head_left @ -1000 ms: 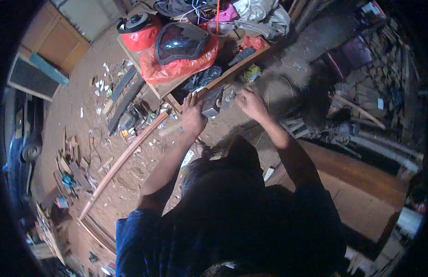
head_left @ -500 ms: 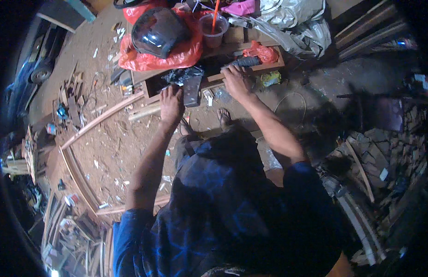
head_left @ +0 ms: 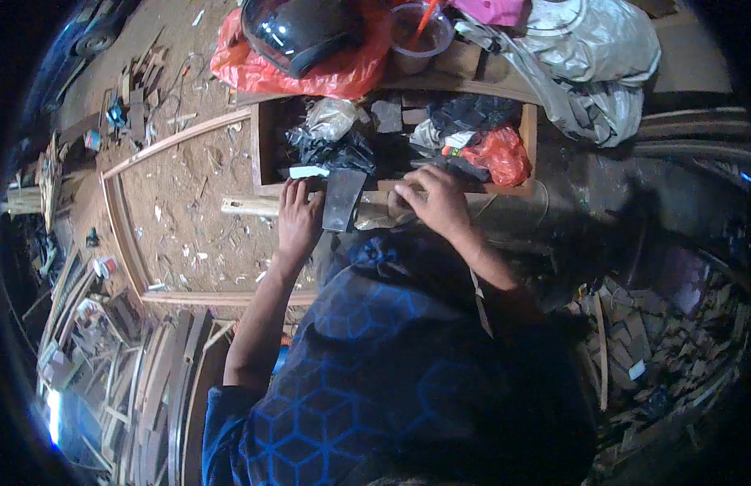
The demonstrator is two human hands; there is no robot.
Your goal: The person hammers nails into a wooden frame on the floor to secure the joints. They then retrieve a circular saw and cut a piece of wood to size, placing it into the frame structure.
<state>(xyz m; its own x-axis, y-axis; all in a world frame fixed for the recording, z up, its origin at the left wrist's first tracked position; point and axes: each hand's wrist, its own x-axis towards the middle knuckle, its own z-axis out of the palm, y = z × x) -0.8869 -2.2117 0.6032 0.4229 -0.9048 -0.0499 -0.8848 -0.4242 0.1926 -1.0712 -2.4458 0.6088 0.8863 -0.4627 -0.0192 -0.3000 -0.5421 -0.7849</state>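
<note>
A wooden drawer (head_left: 531, 130) juts toward me from under a tabletop. My left hand (head_left: 298, 217) has its fingers hooked over the drawer's front edge, left of centre. Right of centre, the bent fingers of my right hand (head_left: 440, 202) grip the same edge. Between the hands, a flat dark rectangular piece (head_left: 343, 202) hangs over the front, close to my left fingers. Inside lie black plastic bags (head_left: 335, 150), a crumpled pale bag (head_left: 331, 117), a red plastic bag (head_left: 501, 155) and small blocks (head_left: 386, 116).
On the tabletop are a dark helmet (head_left: 302, 36) on a red bag, a plastic cup (head_left: 420, 40) with a straw, and a grey sheet (head_left: 590, 49). A wooden frame (head_left: 120, 235) lies on the littered ground at left. Wood scraps (head_left: 635, 324) are heaped at right.
The drawer has come out toward me, and much more of its contents shows. Both hands have drawn closer to my body with its front edge. My view has tilted and shifted.
</note>
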